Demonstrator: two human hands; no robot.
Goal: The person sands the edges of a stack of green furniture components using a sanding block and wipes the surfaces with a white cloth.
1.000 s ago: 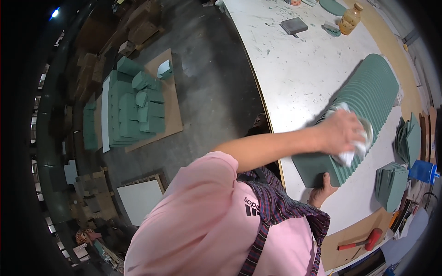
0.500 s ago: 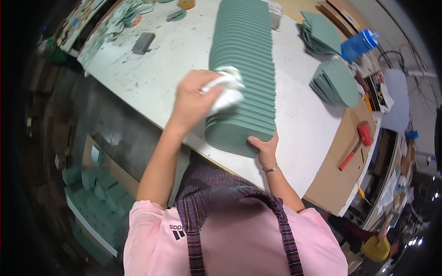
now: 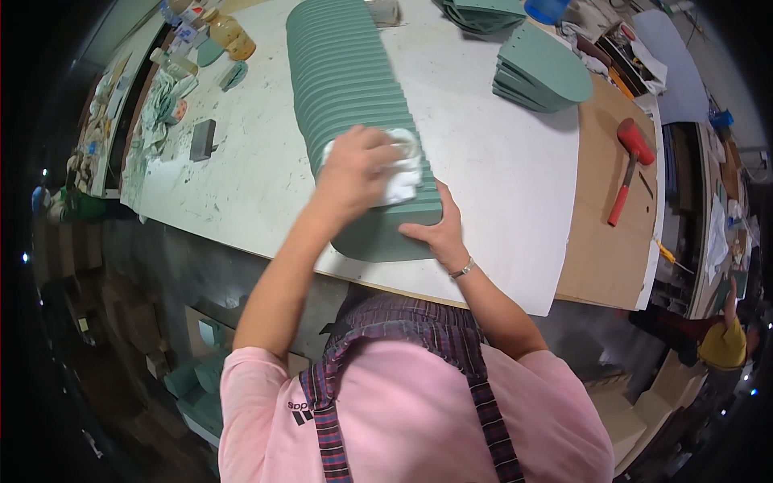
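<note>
A long row of green rounded panels (image 3: pixel 354 92), packed face to face with stepped edges, lies on the white table and runs away from me. My left hand (image 3: pixel 358 173) is closed around a crumpled white cloth (image 3: pixel 403 187) and presses it onto the panel edges close to the near end. At the row's near right corner, my right hand (image 3: pixel 439 229) grips the end panel, its thumb against the front face and its fingers along the right side. Part of the cloth is hidden beneath my left hand.
Right of the row are a fanned stack of green panels (image 3: pixel 543 68) and, on brown cardboard (image 3: pixel 600 241), a red mallet (image 3: pixel 636 149). A grey block (image 3: pixel 203 139), stained rags (image 3: pixel 159 113) and a jar (image 3: pixel 231 36) sit at left. Another person (image 3: pixel 721 342) is at far right.
The whole view has shifted. My left hand has brought the cloth from the row's left edge across toward the right edge. My right hand keeps its grip on the near end.
</note>
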